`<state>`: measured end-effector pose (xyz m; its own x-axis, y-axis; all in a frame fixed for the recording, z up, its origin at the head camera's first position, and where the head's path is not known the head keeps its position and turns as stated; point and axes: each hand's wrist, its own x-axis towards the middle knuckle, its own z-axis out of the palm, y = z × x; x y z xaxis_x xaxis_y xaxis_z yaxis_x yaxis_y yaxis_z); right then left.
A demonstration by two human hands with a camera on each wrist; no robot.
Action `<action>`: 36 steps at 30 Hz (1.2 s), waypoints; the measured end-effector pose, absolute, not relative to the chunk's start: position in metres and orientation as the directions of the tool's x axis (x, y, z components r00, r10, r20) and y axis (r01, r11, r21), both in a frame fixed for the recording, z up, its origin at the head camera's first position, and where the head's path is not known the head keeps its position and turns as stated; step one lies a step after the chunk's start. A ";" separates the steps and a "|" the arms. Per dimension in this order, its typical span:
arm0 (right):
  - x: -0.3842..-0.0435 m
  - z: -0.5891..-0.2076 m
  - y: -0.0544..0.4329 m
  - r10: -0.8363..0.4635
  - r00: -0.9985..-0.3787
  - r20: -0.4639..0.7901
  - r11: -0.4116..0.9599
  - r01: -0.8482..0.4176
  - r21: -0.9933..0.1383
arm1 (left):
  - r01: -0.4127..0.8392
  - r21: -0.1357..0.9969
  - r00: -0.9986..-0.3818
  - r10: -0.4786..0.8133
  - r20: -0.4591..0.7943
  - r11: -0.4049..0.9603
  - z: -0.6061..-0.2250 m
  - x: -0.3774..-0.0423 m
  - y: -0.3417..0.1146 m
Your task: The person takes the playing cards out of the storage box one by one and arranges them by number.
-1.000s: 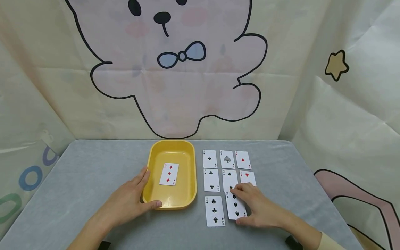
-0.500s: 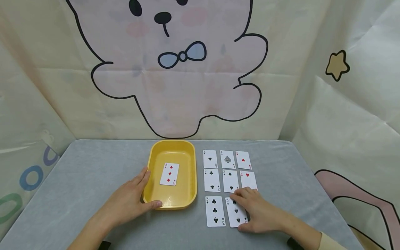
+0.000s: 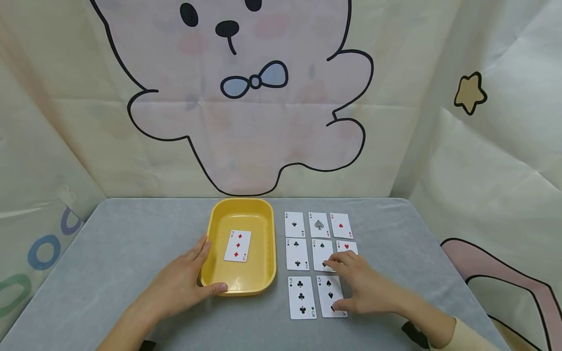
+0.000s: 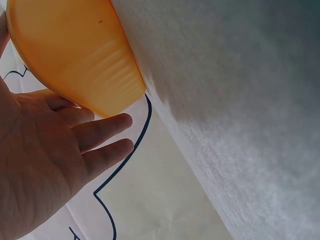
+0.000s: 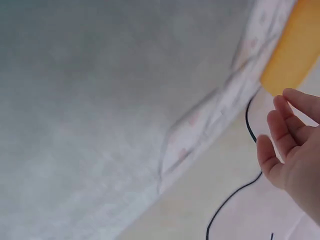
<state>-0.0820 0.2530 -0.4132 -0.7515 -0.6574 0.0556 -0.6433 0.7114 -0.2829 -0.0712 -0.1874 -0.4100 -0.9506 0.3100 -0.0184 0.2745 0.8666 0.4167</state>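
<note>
In the head view my left hand rests against the left side and near corner of a yellow tray. Its thumb lies on the near rim. The left wrist view shows that hand's fingers extended below the tray wall. A three of diamonds lies face up inside. My right hand, fingers parted, hovers by the three of spades, its thumb over the card's lower right corner. Its fingertips overlap the two of spades and partly hide the two of hearts. Nothing shows between its fingers.
An ace of clubs, ace of spades and ace of hearts form the far row. Below stand the two of clubs and three of clubs. A grey cloth covers the table; a printed curtain hangs behind.
The three of spades has slid toward the near edge, level with the three of clubs and clear of the two of spades. My right hand has let go and lifted slightly. The left hand stays put.
</note>
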 end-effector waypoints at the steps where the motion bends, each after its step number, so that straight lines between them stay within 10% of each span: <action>1: -0.084 -0.409 0.253 -0.651 -0.757 0.054 0.714 -0.635 -0.295 | 0.274 0.417 -0.951 0.310 -0.019 0.867 -0.410 -0.071 -0.187; 36: -0.167 -0.356 0.125 -0.613 -0.790 0.005 0.618 -0.483 -0.620 | 0.294 0.413 -0.948 0.318 0.011 0.862 -0.411 -0.072 -0.189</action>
<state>-0.1672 0.1245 -0.3558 -0.7904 -0.6126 0.0052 -0.4832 0.6182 -0.6199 -0.0716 -0.1887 -0.4108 -0.9480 0.3181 0.0112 0.2941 0.8617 0.4135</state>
